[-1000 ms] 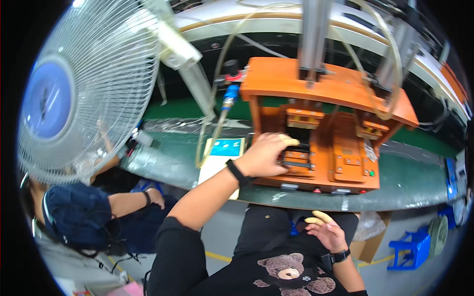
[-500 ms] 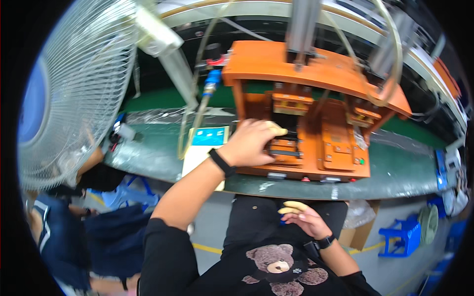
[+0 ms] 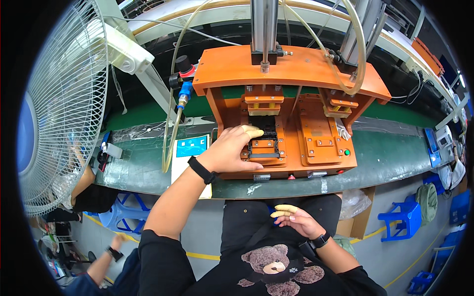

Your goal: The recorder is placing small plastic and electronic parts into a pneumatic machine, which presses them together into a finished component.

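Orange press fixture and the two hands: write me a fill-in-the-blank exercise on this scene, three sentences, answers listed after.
1. The left hand rests on the ____ press fixture, at its left nest.
2. The right hand is held low over the person's lap, palm up, and holds ____.
3. A white fan stands on the person's ____ side.

Missing words: orange; nothing; left
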Demonstrator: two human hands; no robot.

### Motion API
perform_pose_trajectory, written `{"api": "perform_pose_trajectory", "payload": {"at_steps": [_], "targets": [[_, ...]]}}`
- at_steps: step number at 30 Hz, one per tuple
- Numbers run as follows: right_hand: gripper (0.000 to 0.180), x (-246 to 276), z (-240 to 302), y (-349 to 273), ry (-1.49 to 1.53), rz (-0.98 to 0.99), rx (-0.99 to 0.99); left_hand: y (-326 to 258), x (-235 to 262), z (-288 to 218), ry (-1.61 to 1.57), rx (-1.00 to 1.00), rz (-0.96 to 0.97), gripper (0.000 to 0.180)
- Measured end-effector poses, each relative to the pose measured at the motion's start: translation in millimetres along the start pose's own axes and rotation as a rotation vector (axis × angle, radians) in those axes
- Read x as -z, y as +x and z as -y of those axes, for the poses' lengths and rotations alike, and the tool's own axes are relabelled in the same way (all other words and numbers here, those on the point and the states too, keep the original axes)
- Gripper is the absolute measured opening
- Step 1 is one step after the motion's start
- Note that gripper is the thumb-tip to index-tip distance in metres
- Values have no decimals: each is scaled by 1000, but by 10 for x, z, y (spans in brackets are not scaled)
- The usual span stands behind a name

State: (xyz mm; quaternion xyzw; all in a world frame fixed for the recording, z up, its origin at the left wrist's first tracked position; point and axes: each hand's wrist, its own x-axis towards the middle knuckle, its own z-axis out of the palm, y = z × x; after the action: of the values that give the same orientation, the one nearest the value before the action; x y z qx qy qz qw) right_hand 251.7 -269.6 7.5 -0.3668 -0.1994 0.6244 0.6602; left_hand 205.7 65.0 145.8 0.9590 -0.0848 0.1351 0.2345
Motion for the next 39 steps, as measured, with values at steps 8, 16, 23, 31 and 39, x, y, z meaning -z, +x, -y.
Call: {"api": "perform_pose_trajectory", "payload": {"at_steps": [8,16,23,31,39], "targets": [[57,-9,73,49,-36,-5,14,-536,169,37,-253,131,-73,77],[55,5,43,153,-44,6,-32,-986,-78,-6,-28,204,-86,68],[52,-38,55,288,-72,32,-30,-1024,-154,-39,64,220,-113,67],[51,-22,48,252,-57,-11,-25,-1632,-503,-67,130,575,-433,53],[56,-27,78,327,-80,-46,-68,-1879,-801,-79,80,688,-465,41]]}}
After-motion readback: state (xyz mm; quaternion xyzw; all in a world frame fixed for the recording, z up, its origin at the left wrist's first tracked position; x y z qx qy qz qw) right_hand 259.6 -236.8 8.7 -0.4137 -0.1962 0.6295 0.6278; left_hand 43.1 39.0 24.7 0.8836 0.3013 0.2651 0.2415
